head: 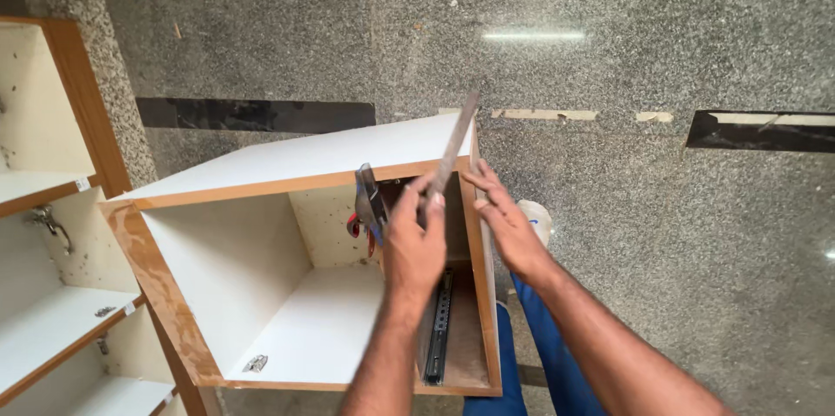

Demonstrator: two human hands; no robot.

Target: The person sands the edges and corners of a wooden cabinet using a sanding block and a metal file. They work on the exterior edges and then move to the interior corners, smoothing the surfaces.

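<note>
At far left stands a shelf unit (52,294). Next to it lies the open cabinet box (261,233) with a white inside. The left hand (416,246) is clenched around a grey metal strip (454,151), which rises up and to the right of its fingers. Just left of this hand hangs a clamp (369,203). Below the fingers, a drawer slide (439,329) sits on the side panel (478,294). The right hand (509,225) rests with released, flat fingers on the panel edge. To work well here, I think the strip must stay parallel to this panel.
</note>
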